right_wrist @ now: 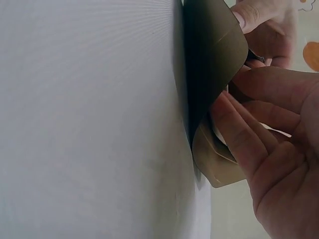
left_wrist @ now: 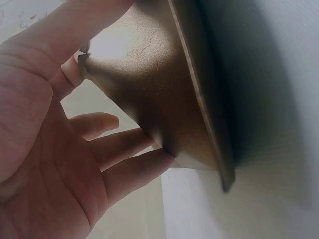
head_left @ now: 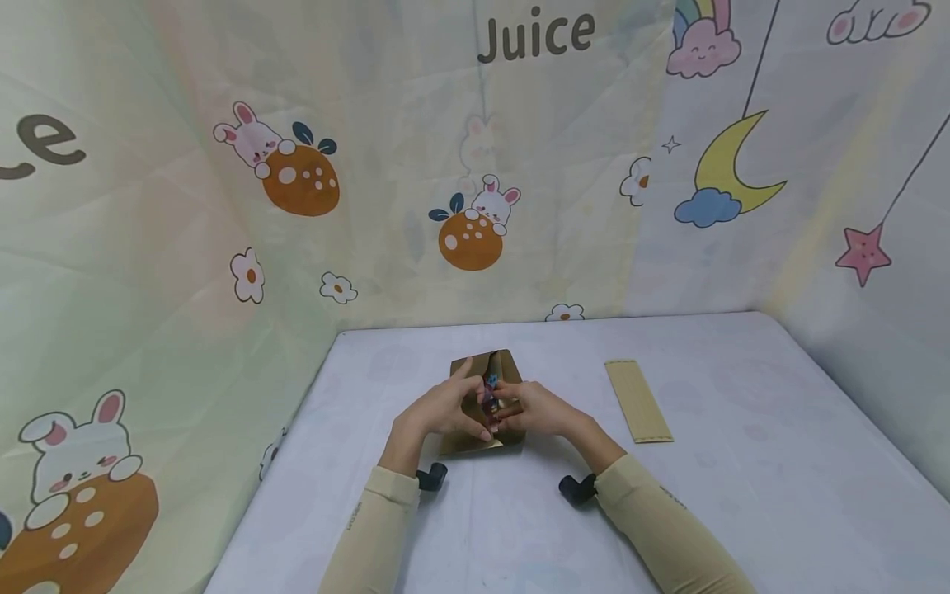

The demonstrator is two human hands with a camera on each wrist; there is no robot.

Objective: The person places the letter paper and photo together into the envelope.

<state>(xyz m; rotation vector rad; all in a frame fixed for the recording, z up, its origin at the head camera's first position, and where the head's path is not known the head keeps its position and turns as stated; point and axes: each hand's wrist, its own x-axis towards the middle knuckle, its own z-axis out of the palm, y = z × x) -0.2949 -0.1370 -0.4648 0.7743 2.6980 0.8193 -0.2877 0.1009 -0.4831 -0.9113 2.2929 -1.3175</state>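
Observation:
A gold envelope-like paper packet with folded flaps lies on the table, its near side raised. My left hand grips its left side; in the left wrist view the thumb lies along the gold face and fingertips touch its lower edge. My right hand holds the right side, and in the right wrist view its fingers reach into the gap between the flaps. Between both hands shows a small blue, red and purple thing, mostly hidden by fingers; I cannot tell what it is.
A flat tan rectangular piece lies to the right on the white-covered table. Printed cloth walls with rabbits and flowers stand behind and at both sides. A black wrist camera is on each wrist.

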